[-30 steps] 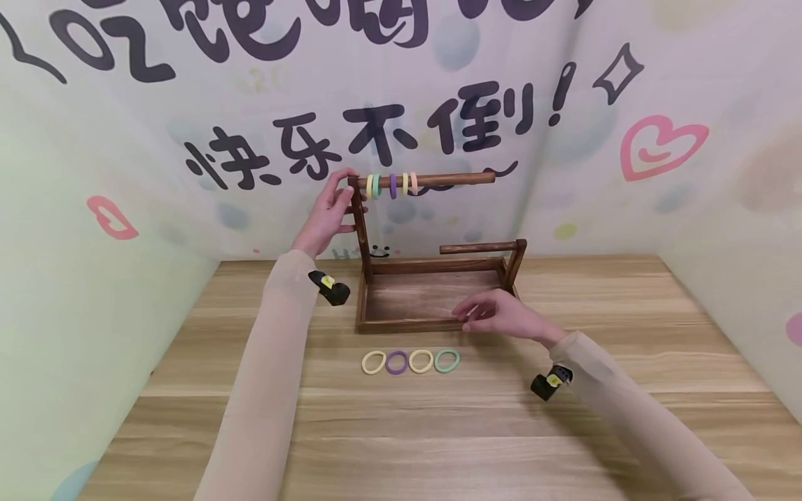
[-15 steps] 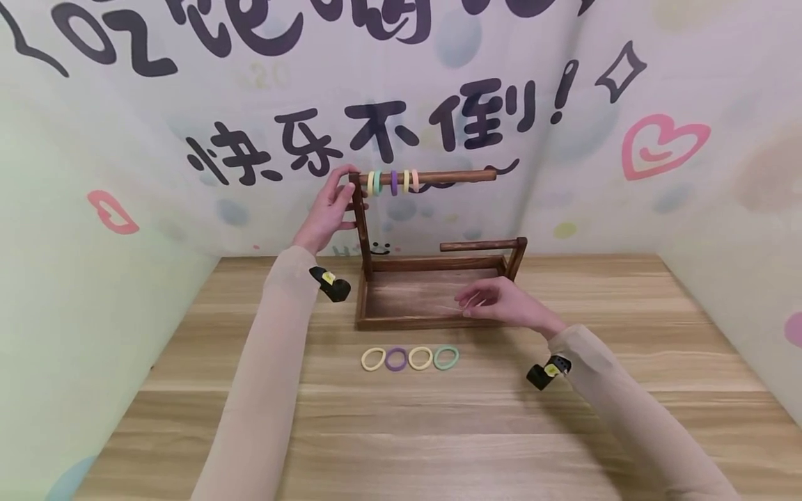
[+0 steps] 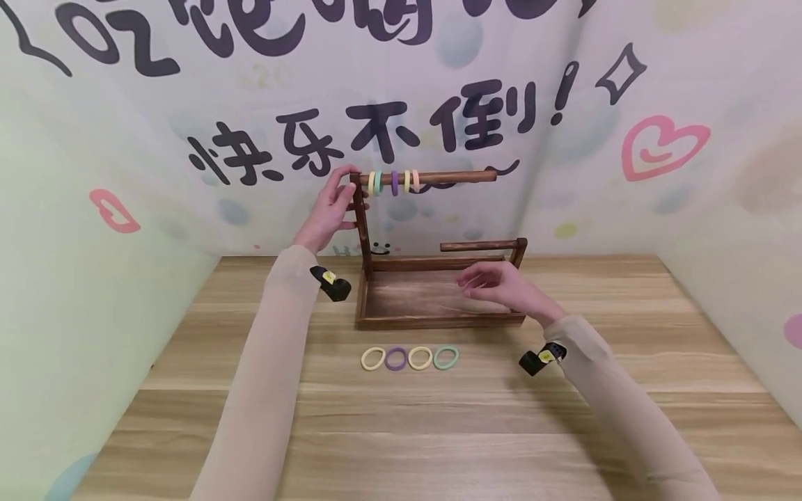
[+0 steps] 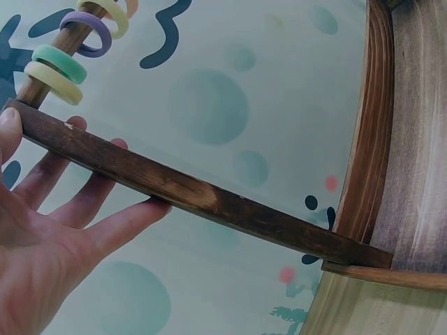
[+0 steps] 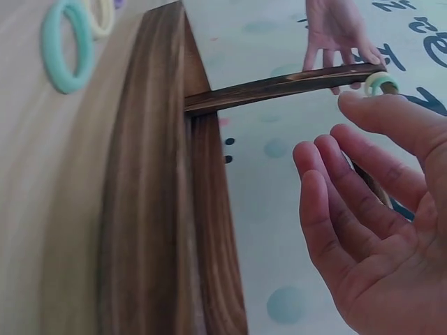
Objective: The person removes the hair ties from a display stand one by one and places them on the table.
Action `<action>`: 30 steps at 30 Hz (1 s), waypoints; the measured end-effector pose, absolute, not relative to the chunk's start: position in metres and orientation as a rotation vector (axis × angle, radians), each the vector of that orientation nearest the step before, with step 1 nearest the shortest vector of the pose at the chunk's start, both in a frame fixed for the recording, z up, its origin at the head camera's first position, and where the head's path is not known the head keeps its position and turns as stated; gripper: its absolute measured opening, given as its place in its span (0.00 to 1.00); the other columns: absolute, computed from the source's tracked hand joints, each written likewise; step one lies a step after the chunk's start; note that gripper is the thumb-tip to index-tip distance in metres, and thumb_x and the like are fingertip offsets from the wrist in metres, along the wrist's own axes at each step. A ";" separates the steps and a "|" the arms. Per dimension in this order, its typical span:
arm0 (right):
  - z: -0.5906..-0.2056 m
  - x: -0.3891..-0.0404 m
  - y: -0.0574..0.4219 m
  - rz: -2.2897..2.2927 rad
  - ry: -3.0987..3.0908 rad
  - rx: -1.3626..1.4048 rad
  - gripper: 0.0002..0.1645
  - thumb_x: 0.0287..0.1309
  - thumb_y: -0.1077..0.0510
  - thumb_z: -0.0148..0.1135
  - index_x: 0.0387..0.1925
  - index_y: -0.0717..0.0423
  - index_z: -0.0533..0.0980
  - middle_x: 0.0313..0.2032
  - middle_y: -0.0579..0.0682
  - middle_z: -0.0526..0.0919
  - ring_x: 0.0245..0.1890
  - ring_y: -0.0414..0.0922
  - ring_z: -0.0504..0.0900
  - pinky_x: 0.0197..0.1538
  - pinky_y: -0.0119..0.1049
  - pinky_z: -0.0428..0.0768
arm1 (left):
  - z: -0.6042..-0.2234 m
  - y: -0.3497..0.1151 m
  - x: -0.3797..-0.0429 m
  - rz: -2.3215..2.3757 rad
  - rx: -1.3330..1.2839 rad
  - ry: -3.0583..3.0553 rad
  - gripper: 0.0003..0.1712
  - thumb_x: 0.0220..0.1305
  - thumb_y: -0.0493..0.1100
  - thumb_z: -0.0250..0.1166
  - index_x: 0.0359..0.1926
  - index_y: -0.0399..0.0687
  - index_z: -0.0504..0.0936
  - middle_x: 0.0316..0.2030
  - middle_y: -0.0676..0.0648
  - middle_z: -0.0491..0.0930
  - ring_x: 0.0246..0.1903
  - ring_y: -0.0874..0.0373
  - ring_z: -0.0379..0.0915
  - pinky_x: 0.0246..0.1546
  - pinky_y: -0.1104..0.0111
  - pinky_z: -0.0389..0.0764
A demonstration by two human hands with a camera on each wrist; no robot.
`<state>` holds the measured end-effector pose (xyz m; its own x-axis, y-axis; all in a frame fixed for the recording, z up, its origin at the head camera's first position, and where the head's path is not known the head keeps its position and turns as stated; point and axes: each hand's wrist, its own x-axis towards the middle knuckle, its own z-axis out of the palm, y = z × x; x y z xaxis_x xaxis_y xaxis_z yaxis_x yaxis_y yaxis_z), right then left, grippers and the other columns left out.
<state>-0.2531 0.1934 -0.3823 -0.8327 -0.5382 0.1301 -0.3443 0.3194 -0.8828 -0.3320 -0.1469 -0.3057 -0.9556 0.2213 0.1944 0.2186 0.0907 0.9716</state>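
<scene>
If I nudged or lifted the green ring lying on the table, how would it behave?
The green ring is probably light, being a slim band round an open hole. Its slightly uneven outline hints that it may flex. Lying flat, it would likely slide rather than roll.

The dark brown wooden stand (image 3: pixel 432 323) before you shows blackish grain streaks. On its upper bar you have, from your left, a pale yellow ring (image 4: pixel 56 84), a mint green ring (image 4: pixel 61 63), a purple ring (image 4: pixel 105 31), another pale yellow ring (image 4: pixel 121 21) and a peach ring (image 3: pixel 416 181). The row of flat rings on the table repeats pale yellow, purple, pale yellow and mint green. Your light tan wooden tabletop (image 3: pixel 401 431) carries long grain bands. Your cloth sleeves (image 3: pixel 257 376) are plain beige. The whitish backdrop (image 3: pixel 545 195) bears black lettering (image 3: pixel 380 132), pink heart outlines and soft blue spots.
</scene>
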 end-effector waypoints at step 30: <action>-0.289 -0.297 0.170 -1.676 2.433 -0.792 0.19 0.59 0.62 0.66 0.52 0.64 0.77 0.45 0.52 0.83 0.46 0.48 0.80 0.50 0.35 0.76 | -0.307 -0.146 -0.333 2.104 0.482 2.297 0.18 0.76 0.47 0.44 0.64 0.58 0.62 0.50 0.38 0.72 0.52 0.41 0.73 0.46 0.41 0.74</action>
